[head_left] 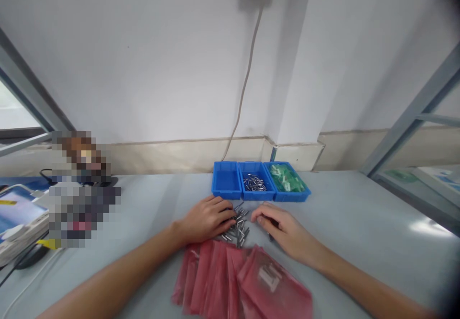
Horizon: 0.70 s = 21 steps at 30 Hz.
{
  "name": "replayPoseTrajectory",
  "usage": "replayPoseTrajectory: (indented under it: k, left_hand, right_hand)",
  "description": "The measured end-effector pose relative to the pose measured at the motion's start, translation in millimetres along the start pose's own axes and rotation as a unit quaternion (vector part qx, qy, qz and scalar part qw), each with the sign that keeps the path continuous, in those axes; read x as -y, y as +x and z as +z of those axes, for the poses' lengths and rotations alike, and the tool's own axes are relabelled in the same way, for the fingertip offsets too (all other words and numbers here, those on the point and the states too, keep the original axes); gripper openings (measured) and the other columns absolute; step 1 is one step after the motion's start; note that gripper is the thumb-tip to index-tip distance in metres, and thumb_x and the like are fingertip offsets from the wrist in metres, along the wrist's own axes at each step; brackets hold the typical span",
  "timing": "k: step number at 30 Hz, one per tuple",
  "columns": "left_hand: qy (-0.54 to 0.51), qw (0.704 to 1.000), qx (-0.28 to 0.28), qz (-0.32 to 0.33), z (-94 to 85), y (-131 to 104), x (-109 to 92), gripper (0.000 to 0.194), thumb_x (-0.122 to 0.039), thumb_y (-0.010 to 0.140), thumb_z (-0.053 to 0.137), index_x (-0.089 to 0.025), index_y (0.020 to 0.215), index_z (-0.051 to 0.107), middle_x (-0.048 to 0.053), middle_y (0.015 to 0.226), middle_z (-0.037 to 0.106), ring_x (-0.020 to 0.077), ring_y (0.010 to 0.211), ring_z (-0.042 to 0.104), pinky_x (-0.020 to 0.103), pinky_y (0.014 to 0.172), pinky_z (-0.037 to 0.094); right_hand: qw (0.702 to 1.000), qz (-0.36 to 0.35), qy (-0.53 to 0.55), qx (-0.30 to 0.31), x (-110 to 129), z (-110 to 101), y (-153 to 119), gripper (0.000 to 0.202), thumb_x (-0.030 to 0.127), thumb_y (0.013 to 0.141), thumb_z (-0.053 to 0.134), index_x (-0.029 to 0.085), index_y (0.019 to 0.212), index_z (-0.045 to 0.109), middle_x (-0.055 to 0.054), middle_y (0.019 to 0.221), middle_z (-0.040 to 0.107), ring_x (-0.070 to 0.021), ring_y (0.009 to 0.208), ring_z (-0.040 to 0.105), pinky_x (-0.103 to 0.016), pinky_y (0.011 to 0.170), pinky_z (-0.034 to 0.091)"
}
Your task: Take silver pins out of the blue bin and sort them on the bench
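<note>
1. Three blue trays stand side by side on the desk [345,223], near the foot of the wall [172,60].
2. The left tray [227,196] shows its bare blue floor.
3. The middle tray [258,196] holds a loose heap of short, shiny metal pins [254,183].
4. The right tray [292,197] is filled with green translucent material [293,180] with pale pieces among it; what these are cannot be made out.
5. A second pile of pins [241,225] lies directly on the desk, in front of the trays and between the two hands.
6. The left hand [208,217] rests over the left side of this pile, fingers curved down onto it; whether they grip any pins cannot be told.
7. The right hand [282,227] is just beside the pile on its other side, fingers bent inward. Something dark shows beneath them; whether it is gripped cannot be told.
8. Pink translucent bags [215,276] lie overlapping in a fan, on the near side of the pile.
9. The rightmost bag bears a whitish patch [270,277], either a label or contents; no writing on it can be read.
10. At far left, a yellow tag [50,243] is too small to read.
</note>
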<state>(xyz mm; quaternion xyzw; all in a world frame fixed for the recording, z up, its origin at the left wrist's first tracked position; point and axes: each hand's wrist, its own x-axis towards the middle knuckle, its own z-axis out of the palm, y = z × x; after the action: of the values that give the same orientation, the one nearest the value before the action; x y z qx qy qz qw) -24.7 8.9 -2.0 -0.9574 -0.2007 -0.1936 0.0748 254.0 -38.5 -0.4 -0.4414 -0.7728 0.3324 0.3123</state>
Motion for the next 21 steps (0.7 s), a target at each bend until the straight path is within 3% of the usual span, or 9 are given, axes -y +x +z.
replayPoseTrajectory:
  k: [4, 8, 13, 21]
  left_hand:
    - [0.000, 1.000, 0.003, -0.002, -0.3, 0.0, 0.0, 0.030, -0.036, 0.113, 0.047, -0.019, 0.121, 0.071, 0.008, 0.113, 0.072, 0.0199, 0.098, 0.067, 0.034, 0.089, 0.053]
    - [0.000, 1.000, 0.009, -0.003, -0.8, -0.1, -0.5, 0.030, -0.035, 0.113, 0.047, -0.018, 0.121, 0.070, 0.008, 0.114, 0.072, 0.0202, 0.099, 0.067, 0.035, 0.089, 0.053]
    - [-0.004, 1.000, 0.008, -0.006, -0.6, -0.3, -0.6, 0.030, -0.036, 0.113, 0.048, -0.019, 0.122, 0.070, 0.008, 0.115, 0.072, 0.0202, 0.101, 0.068, 0.035, 0.091, 0.053]
    - [-0.002, 1.000, 0.010, -0.006, -0.5, 0.0, -0.6, 0.030, -0.036, 0.113, 0.047, -0.019, 0.121, 0.070, 0.007, 0.114, 0.071, 0.0201, 0.099, 0.067, 0.035, 0.089, 0.054]
  right_hand:
    - [0.999, 0.017, 0.015, -0.023, -2.8, 0.3, 1.9, 0.026, 0.036, 0.109, 0.049, 0.026, 0.103, 0.071, -0.004, 0.103, 0.074, -0.0232, 0.093, 0.066, -0.035, 0.082, 0.050]
    - [0.997, 0.063, 0.041, -0.033, -4.9, -0.6, 2.7, 0.020, 0.043, 0.104, 0.060, 0.027, 0.108, 0.071, -0.001, 0.088, 0.070, -0.0186, 0.070, 0.059, -0.030, 0.063, 0.045]
    - [0.997, 0.038, 0.044, -0.056, -4.2, -3.5, 3.8, 0.030, 0.049, 0.106, 0.056, 0.026, 0.104, 0.075, -0.003, 0.100, 0.072, -0.0212, 0.086, 0.062, -0.032, 0.076, 0.047]
    - [0.988, 0.076, 0.112, -0.075, -7.8, -0.9, 3.2, 0.042, 0.061, 0.107, 0.049, 0.023, 0.096, 0.062, 0.002, 0.078, 0.060, -0.0142, 0.060, 0.050, -0.027, 0.057, 0.041]
